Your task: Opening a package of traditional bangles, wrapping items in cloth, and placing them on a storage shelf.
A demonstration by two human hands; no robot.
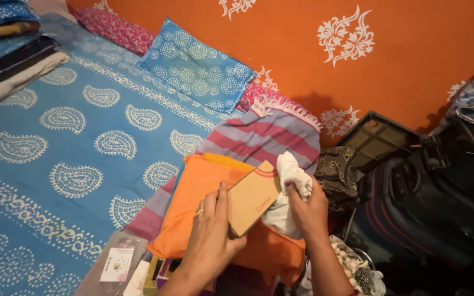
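The bed (39,181) carries nearly everything here, spread with a blue paisley sheet. A blue patterned pillow (198,63) leans at its far edge against the orange wall (412,66), and folded blankets (6,60) are stacked in its far left corner. At the near right edge lies a striped purple and pink cloth (259,134), with a folded orange cloth (198,192) on top of it.

Off the bed's right edge stands a dark suitcase (429,208) with a dark tray (379,140) leaning behind it. I cannot see into the suitcase. A mesh bag (357,274) sits below my right arm; its contents are too blurred to tell.

My left hand (212,235) lies over the orange cloth, fingers together along the near end of a small brown cardboard box (250,200), thumb tucked under, so the box is clamped. The box is closed and what it holds is hidden. My right hand (308,208) is closed around a bunched white cloth (292,181), which presses against the box's right side.

At the bed's near edge lies a clear packet with a white card (113,266) inside.

As I judge it, my grip on the box is only at one end, so it could tip out. The orange cloth overhangs the near edge and could slide if I lean on it.
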